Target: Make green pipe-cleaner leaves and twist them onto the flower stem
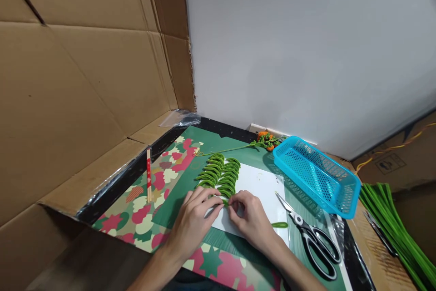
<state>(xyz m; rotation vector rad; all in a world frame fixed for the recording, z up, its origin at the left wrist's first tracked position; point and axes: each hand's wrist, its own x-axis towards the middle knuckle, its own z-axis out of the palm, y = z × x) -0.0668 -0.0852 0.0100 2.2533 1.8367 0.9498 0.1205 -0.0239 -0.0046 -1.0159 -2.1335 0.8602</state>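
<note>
the left hand [195, 213] pinches a small green strip [225, 202], long axis roughly sideways, over the white sheet [262, 186], just nearer than 2 columns of green loops [228, 177]; the right hand [250, 214] pinches it too, both hiding its ends. rightward: scissors [298, 220] aimed up-left, blue basket [306, 191].

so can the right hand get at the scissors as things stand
Likely yes: the scissors lie uncovered near the right hand, though it would first have to leave the green piece.
</note>
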